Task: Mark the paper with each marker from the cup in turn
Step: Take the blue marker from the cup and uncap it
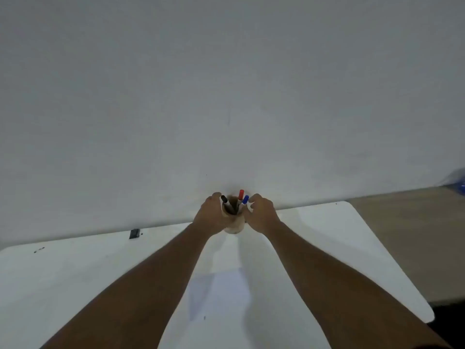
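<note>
- Cup (234, 224), a tan one, is standing at the far edge of the white tabletop (75, 268), close against the pale wall (226, 84).
- Three markers are sticking up out of it: a black-capped marker (224, 199) is leaning to the left, a red-capped marker (241, 193) is rising at the back, and a blue-capped marker (245, 199) is leaning to the right.
- The left hand (210, 216) is wrapping the cup's left side, its fingers curling round the wall and gripping it.
- The right hand (261, 215) is sitting at the cup's right side with its fingers (254, 199) bent and loosely parted, just beside the blue cap; whether they are touching that marker cannot be told.
- Both bare forearms are reaching forward from the lower corners.
- The paper (221, 293) is lying flat on the tabletop between the forearms, nearer the person than the cup, with faint marks showing on it.
- A small dark object (134, 233) is lying at the tabletop's back edge, well to the left.
</note>
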